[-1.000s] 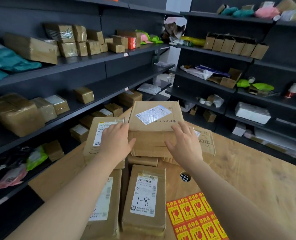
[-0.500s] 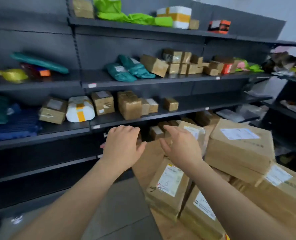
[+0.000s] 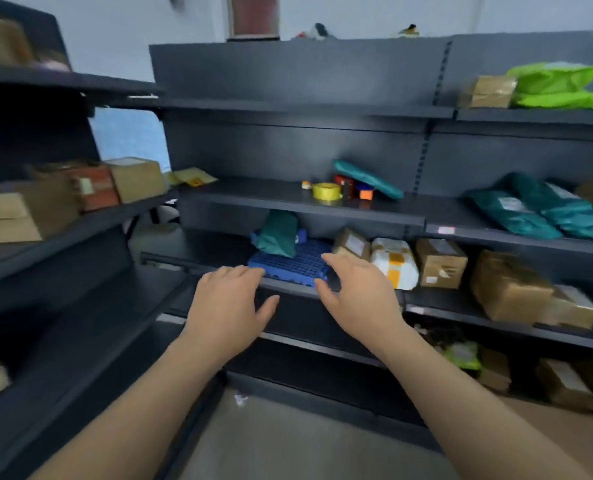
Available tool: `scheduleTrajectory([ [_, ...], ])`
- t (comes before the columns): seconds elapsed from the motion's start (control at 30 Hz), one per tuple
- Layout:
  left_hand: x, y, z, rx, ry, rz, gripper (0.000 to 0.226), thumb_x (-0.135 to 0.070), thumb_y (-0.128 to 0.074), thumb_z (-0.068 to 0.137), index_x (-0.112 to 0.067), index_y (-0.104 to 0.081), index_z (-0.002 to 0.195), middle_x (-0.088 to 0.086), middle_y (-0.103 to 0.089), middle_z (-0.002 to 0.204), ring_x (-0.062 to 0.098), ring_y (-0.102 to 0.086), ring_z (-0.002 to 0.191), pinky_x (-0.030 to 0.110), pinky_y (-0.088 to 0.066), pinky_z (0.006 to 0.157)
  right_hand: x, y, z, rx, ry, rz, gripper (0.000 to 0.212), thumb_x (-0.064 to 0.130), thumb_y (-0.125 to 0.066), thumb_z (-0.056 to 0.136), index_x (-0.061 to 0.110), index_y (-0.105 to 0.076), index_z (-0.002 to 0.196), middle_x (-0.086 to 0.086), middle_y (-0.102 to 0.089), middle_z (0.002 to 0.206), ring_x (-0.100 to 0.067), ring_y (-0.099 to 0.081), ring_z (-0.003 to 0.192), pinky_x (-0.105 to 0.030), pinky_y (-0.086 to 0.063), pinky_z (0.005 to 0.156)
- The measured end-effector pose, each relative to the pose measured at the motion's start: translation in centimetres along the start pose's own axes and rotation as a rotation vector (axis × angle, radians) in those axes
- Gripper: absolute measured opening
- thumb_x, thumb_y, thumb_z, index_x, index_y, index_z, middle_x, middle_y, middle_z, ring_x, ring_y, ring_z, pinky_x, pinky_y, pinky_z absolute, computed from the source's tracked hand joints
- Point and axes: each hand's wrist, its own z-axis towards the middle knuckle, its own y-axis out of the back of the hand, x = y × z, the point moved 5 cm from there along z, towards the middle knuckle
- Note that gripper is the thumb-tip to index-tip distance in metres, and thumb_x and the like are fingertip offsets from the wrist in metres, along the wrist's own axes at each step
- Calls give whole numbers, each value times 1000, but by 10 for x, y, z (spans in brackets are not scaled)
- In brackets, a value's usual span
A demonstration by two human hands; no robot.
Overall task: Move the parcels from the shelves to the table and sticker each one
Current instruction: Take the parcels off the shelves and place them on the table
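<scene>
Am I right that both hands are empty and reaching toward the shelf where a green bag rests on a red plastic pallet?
Not quite: the head view shows the pallet is blue, not red. The rest holds: the left hand and right hand are empty and reach toward the shelf where the green bag rests on it.

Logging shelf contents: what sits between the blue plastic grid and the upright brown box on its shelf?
Head view: a small labelled cardboard box and a white parcel banded with yellow tape lie there.
</scene>
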Motion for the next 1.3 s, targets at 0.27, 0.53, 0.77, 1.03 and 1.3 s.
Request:
scheduleTrajectory([
  [0.27, 169, 33, 27, -14, 237, 131, 48, -52, -48, 92, -25, -53, 130, -5, -60, 127, 19, -52, 118, 34, -38, 99, 135, -82, 112, 19, 190, 170, 47, 39, -54, 95, 22, -50, 138, 3, -60, 130, -19, -53, 121, -32, -42, 99],
  [0.53, 289, 33, 56, -49, 542, 133, 61, -51, -51, 92, -19, -39, 143, 3, -53, 136, 24, -48, 124, 38, -44, 99, 213, -156, 213, 83, 365, 246, 48, 40, -51, 96, 23, -47, 141, 4, -57, 135, -15, -50, 124, -27, -40, 96],
  [0.77, 381, 31, 74, -92, 828, 183, 56, -50, -53, 91, -17, -43, 135, 6, -57, 125, 27, -52, 114, 39, -50, 88, 291, -219, 304, 177, 542, 363, 50, 41, -52, 95, 25, -46, 142, 2, -57, 134, -19, -53, 120, -34, -48, 92],
  [1.03, 459, 17, 91, -119, 1050, 124, 83, -54, -56, 87, -16, -18, 150, 12, -49, 135, 31, -48, 123, 43, -50, 92, 369, -280, 379, 257, 635, 481, 60, 44, -57, 92, 24, -40, 146, -2, -59, 132, -23, -59, 114, -34, -52, 90],
  [1.3, 497, 6, 110, -166, 1122, 19, 100, -50, -61, 86, -20, 7, 153, 11, -45, 142, 28, -59, 111, 37, -52, 83, 415, -329, 417, 521, 634, 632, 79, 39, -66, 88, 36, -19, 151, -2, -38, 151, -23, -40, 135, -38, -39, 109],
])
